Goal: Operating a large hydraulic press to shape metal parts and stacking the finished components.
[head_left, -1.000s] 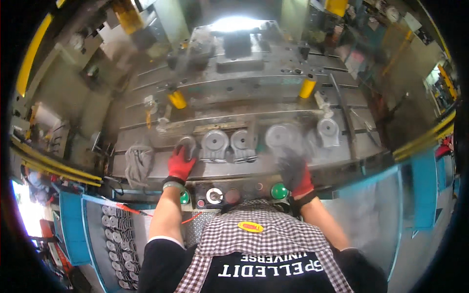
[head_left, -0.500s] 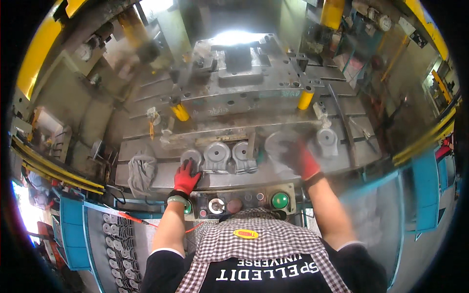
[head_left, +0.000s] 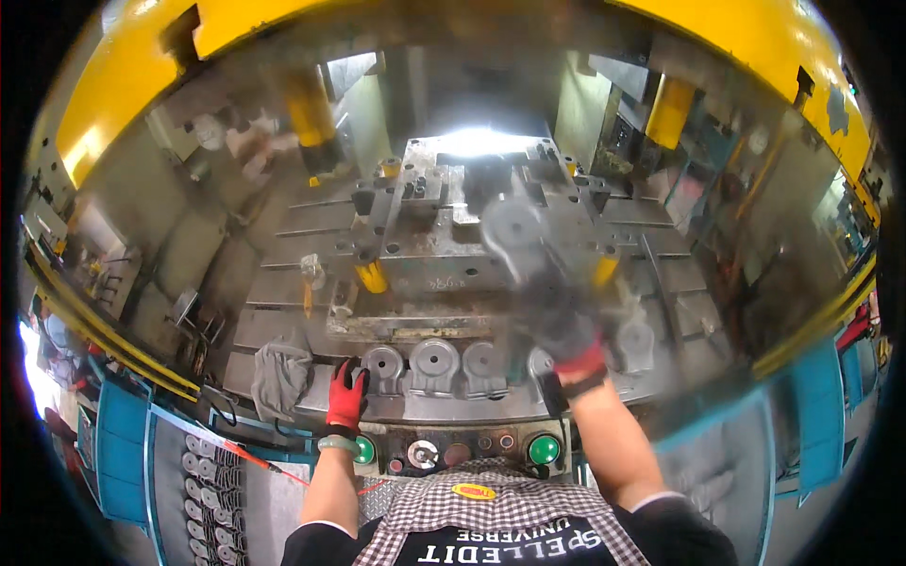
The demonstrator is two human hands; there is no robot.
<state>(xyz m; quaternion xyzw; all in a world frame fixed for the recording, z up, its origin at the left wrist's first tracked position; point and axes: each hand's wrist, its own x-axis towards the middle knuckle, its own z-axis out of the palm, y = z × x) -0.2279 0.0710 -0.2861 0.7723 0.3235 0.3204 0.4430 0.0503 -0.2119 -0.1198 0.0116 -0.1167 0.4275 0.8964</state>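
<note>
At far left, stacked metal parts point(head_left: 212, 491) are filling a bin; next, a grey cloth point(head_left: 280, 377) is lying crumpled on the press bed point(head_left: 415, 407). A left yellow post point(head_left: 371, 272) and a right yellow post point(head_left: 605, 269) are standing as obstacles at the front of the die block point(head_left: 434, 255). A row of round-headed parts point(head_left: 434, 363) is lying along the bed, beyond a control panel point(head_left: 472, 451) bearing green buttons point(head_left: 545, 450). The gloved left hand point(head_left: 346, 394) is staying released, its fingers extending just beside the leftmost part point(head_left: 384, 366); whether they are touching it, one cannot tell. The gloved right hand point(head_left: 562, 325), blurred, is grasping a raised part point(head_left: 517, 231), whose round head is overlapping the die block in view. Compared with half a second earlier, the left hand is lying left of the leftmost part rather than over it, the right is reaching farther forward, and more of the yellow press frame point(head_left: 236, 33) is showing above. The bed's front edge is curving just beyond the panel, a bare strip is running before the row, and open room is extending above the bed.
</note>
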